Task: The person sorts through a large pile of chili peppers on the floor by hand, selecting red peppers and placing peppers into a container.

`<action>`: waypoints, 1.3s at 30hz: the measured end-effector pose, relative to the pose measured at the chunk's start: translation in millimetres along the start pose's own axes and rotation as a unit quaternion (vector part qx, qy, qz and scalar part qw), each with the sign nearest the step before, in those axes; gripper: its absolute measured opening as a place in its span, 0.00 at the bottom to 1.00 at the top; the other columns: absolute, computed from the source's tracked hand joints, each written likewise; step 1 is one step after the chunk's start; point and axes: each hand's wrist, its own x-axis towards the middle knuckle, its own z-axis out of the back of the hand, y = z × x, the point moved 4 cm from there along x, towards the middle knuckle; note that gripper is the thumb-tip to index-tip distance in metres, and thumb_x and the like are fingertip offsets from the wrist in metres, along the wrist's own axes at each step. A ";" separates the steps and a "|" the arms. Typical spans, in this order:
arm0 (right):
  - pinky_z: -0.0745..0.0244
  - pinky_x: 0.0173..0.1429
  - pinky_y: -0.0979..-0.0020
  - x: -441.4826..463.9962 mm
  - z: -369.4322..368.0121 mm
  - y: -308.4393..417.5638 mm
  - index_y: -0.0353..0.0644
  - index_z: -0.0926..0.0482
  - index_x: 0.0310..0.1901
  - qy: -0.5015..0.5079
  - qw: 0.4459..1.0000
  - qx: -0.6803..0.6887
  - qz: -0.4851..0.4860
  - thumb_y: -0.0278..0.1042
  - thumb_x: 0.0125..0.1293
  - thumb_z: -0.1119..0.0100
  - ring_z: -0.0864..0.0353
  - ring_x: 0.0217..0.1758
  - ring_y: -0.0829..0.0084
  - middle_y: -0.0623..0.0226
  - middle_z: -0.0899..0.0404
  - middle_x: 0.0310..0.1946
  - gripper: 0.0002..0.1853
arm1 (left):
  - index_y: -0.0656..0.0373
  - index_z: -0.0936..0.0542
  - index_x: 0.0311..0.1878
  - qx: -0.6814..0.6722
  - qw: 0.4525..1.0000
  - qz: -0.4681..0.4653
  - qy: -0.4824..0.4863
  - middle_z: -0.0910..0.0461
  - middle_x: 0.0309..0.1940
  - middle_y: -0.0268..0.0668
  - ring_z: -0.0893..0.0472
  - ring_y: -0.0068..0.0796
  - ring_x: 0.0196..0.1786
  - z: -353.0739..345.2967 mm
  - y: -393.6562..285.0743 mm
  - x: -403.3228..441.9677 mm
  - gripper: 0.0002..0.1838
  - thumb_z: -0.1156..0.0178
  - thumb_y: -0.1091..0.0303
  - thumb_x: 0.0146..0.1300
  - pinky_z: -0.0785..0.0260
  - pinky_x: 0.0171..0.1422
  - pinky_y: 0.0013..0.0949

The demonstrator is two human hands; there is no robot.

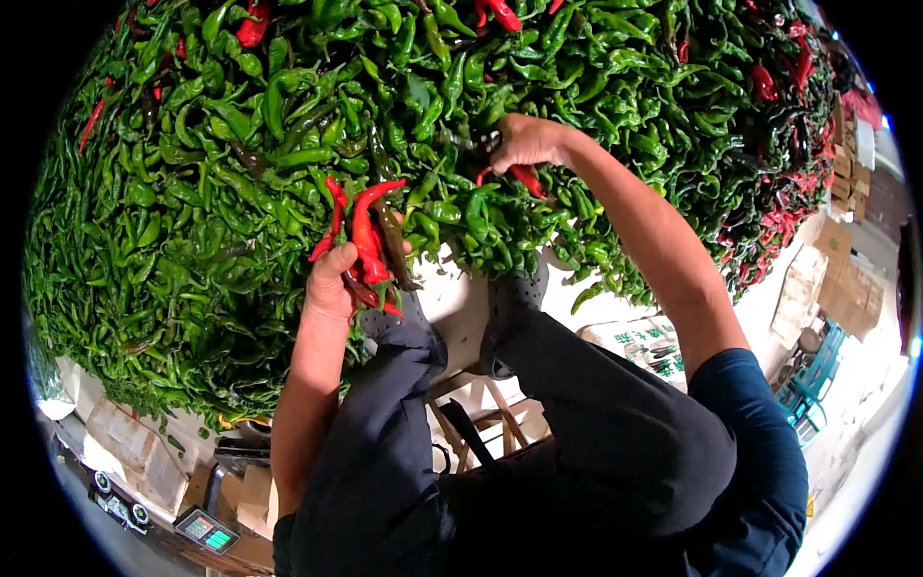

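Note:
My left hand (333, 281) is closed around a small bunch of chili peppers. Several are red, among them a bright red chili pepper (366, 234), and one long dark brown chili pepper (392, 240) sticks out beside them. Over the near part of the big pile of green chili peppers (231, 163), my right hand (531, 142) reaches in with bent, closed fingers. Dark, shiny matter shows at its fingertips. Just below those fingers lies a red chili pepper (528, 180); whether they grip it is hidden.
More red peppers (766, 85) lie scattered in the pile, mostly on the right. Below are my shoes (516, 293) and a wooden stool (500, 423). Cardboard boxes (846, 288) and a teal crate (815, 375) stand right; a digital scale display (206, 531) is lower left.

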 end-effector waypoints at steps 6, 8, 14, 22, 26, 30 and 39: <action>0.22 0.43 0.66 -62.9 -18.9 -2.6 0.38 0.32 0.59 -0.150 0.978 -0.142 0.043 0.29 0.55 0.31 0.19 0.39 0.68 0.58 0.20 0.38 0.30 | 0.64 0.34 0.69 0.005 1.000 -0.010 -0.008 0.23 0.59 0.47 0.18 0.47 0.55 8.4 -0.7 -6.8 0.47 0.25 0.54 0.49 0.26 0.64 0.47; 0.23 0.45 0.55 -62.6 -37.8 -13.8 0.46 0.31 0.55 -0.206 0.924 -0.306 0.099 0.32 0.57 0.36 0.17 0.39 0.57 0.57 0.19 0.35 0.24 | 0.64 0.33 0.69 0.006 1.000 -0.007 -0.004 0.23 0.59 0.47 0.18 0.47 0.55 5.8 1.4 -3.7 0.46 0.25 0.54 0.50 0.26 0.64 0.47; 0.21 0.48 0.58 -39.4 -70.6 1.3 0.40 0.32 0.63 -0.057 0.901 -0.427 0.054 0.31 0.60 0.39 0.16 0.44 0.57 0.52 0.17 0.38 0.28 | 0.66 0.33 0.68 -0.005 1.000 0.001 -0.002 0.23 0.58 0.46 0.18 0.47 0.55 3.3 6.8 -0.3 0.44 0.26 0.56 0.50 0.27 0.65 0.47; 0.20 0.46 0.60 -99.4 -27.3 16.0 0.41 0.29 0.60 -0.093 0.978 -0.140 0.125 0.29 0.51 0.34 0.17 0.39 0.66 0.57 0.17 0.40 0.31 | 0.65 0.32 0.68 0.005 0.999 -0.020 -0.030 0.22 0.57 0.46 0.18 0.46 0.54 11.5 1.4 -7.4 0.44 0.26 0.54 0.51 0.26 0.64 0.47; 0.24 0.56 0.67 -149.8 -12.8 -10.3 0.34 0.32 0.66 -0.144 0.920 0.302 0.202 0.26 0.46 0.36 0.19 0.45 0.69 0.60 0.20 0.47 0.39 | 0.64 0.34 0.69 -0.017 0.999 -0.024 -0.027 0.23 0.59 0.47 0.17 0.47 0.53 11.9 2.0 -7.2 0.43 0.28 0.56 0.53 0.25 0.62 0.46; 0.21 0.45 0.64 -145.9 -42.7 10.5 0.33 0.35 0.68 -0.006 0.780 0.537 0.321 0.31 0.44 0.38 0.19 0.42 0.64 0.56 0.19 0.39 0.43 | 0.64 0.34 0.69 -0.026 0.999 -0.040 -0.020 0.24 0.60 0.48 0.20 0.48 0.58 -21.4 3.1 7.5 0.41 0.30 0.60 0.55 0.27 0.65 0.48; 0.27 0.60 0.73 -109.6 -84.1 129.0 0.40 0.28 0.65 0.007 0.871 0.380 0.312 0.22 0.53 0.33 0.21 0.50 0.78 0.69 0.18 0.45 0.34 | 0.59 0.35 0.70 -0.048 0.995 -0.074 -0.042 0.23 0.59 0.44 0.21 0.40 0.59 -36.5 -14.1 6.0 0.40 0.30 0.64 0.54 0.27 0.66 0.43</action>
